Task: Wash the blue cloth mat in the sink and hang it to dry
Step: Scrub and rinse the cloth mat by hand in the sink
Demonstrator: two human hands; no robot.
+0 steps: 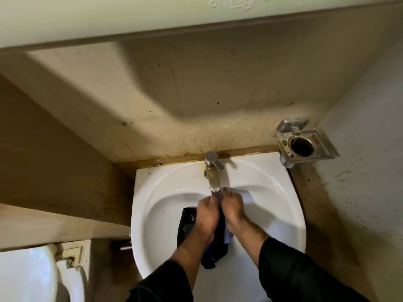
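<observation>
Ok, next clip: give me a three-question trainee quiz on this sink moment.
1. True or false: both hands grip the wet dark blue cloth mat under the chrome tap spout.
2. Where does the metal wall holder with a round hole sit? A) right of the tap B) inside the white ceramic basin
3. Fill in: the left hand and right hand work over the ____.

Key: 1 true; 2 A; 3 basin.

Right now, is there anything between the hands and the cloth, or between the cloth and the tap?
Nothing visible. Both hands, left and right, already grip the cloth directly, over the sink. Its upper end sits right under the tap spout, with no object in between.
</observation>
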